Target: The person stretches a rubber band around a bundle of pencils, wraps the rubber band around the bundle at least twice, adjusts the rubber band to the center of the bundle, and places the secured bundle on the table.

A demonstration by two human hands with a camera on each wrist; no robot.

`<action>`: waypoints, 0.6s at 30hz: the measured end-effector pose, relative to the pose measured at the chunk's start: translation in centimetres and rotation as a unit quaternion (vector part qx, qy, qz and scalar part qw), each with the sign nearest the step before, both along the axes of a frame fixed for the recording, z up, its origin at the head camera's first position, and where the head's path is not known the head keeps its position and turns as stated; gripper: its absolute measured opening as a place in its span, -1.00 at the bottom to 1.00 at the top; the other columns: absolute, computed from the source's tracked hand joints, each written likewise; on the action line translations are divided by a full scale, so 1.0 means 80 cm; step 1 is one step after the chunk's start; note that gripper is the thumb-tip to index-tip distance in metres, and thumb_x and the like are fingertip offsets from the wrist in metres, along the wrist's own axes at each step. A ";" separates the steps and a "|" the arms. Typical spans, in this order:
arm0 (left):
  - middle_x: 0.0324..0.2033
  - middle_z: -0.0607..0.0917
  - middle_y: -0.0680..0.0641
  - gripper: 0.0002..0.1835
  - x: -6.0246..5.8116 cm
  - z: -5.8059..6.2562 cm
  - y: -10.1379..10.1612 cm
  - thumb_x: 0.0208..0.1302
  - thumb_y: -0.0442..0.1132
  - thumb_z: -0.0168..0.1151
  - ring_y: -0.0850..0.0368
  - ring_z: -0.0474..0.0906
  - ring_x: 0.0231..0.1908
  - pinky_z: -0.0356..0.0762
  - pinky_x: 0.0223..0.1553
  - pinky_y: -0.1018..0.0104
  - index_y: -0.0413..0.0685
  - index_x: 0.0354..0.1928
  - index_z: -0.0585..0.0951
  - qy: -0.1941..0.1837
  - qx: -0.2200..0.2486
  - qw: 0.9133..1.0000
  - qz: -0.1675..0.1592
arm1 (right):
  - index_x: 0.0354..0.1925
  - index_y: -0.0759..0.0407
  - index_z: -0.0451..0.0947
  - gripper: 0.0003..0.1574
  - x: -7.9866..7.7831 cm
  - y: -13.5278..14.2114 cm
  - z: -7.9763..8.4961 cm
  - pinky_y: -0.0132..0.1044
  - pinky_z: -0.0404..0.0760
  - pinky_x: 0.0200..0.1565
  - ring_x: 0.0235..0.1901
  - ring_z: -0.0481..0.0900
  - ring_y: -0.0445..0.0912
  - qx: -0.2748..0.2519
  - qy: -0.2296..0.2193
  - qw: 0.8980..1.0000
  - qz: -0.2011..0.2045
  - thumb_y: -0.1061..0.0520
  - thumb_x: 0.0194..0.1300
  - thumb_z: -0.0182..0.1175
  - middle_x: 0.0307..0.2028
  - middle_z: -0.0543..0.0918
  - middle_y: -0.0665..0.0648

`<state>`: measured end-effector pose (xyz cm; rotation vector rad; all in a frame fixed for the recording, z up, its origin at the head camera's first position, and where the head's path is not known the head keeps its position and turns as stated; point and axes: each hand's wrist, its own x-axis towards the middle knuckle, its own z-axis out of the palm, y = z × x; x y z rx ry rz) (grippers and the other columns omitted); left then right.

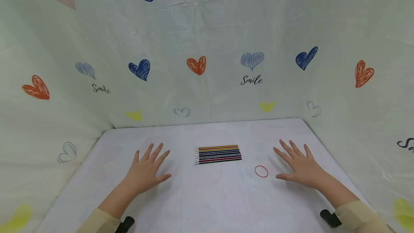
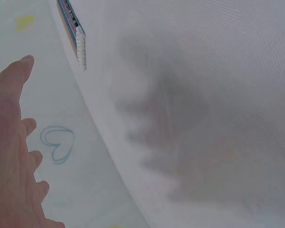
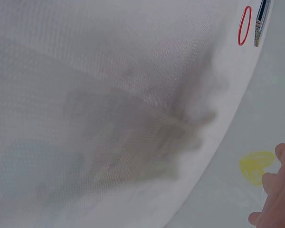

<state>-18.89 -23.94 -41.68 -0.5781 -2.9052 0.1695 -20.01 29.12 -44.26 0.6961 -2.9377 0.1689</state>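
Observation:
A row of several pencils, dark, red and yellow striped, lies side by side on the white table, their pale ends to the left. To its right is a thin red rubber band, forming a loop on the table. My left hand is spread above the table, left of the pencils, and holds nothing. On the other side my right hand hovers with fingers spread, nearest to the red band. In the left wrist view the pencils appear at the top; the right wrist view shows the band beside them.
The white table is bordered at the back and sides by a pale curtain printed with hearts and the word Smile. Dark straps or camera mounts sit at both wrists. Hand shadows fall on the tabletop.

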 end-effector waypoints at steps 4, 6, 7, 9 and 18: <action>0.47 0.14 -0.14 -0.11 -0.007 -0.003 0.001 0.14 0.38 0.19 -0.30 0.00 0.41 -0.04 0.20 -0.48 0.09 0.43 0.32 -0.007 -0.010 1.000 -0.005 | 0.48 0.00 0.14 0.16 -0.003 -0.002 0.002 0.34 -0.46 0.28 0.43 -0.10 0.33 0.005 -0.005 1.000 -0.001 -0.52 0.11 0.19 0.51 -0.03 0.20; 0.47 0.15 -0.14 -0.11 -0.009 -0.004 0.002 0.13 0.39 0.20 -0.31 0.00 0.41 -0.02 0.20 -0.47 0.10 0.43 0.33 -0.008 -0.012 1.000 -0.011 | 0.48 -0.01 0.14 0.16 -0.004 -0.003 0.003 0.34 -0.46 0.28 0.43 -0.11 0.32 0.007 -0.008 1.000 0.000 -0.52 0.11 0.19 0.51 -0.05 0.18; 0.46 0.15 -0.14 -0.11 -0.010 -0.005 0.002 0.12 0.39 0.21 -0.31 0.01 0.41 -0.01 0.20 -0.46 0.10 0.42 0.33 -0.009 -0.013 1.000 -0.013 | 0.48 -0.01 0.13 0.16 -0.005 -0.004 0.003 0.34 -0.46 0.28 0.43 -0.11 0.32 0.007 -0.010 1.000 0.002 -0.52 0.12 0.19 0.52 -0.06 0.18; 0.46 0.15 -0.14 -0.11 -0.011 -0.004 0.004 0.12 0.38 0.22 -0.31 0.00 0.41 0.00 0.21 -0.45 0.10 0.42 0.34 -0.013 -0.012 1.000 -0.014 | 0.48 0.00 0.14 0.16 -0.005 -0.006 0.003 0.34 -0.46 0.28 0.43 -0.11 0.32 0.006 -0.015 1.000 0.004 -0.51 0.12 0.19 0.51 -0.05 0.19; 0.48 0.10 -0.14 -0.06 -0.023 -0.021 0.012 0.09 0.42 0.20 -0.29 -0.04 0.42 0.01 0.22 -0.43 0.10 0.44 0.29 -0.034 -0.016 0.999 -0.013 | 0.49 -0.01 0.13 0.16 -0.011 -0.011 -0.007 0.33 -0.38 0.30 0.43 -0.09 0.32 -0.019 -0.024 0.999 0.023 -0.49 0.11 0.23 0.51 -0.02 0.18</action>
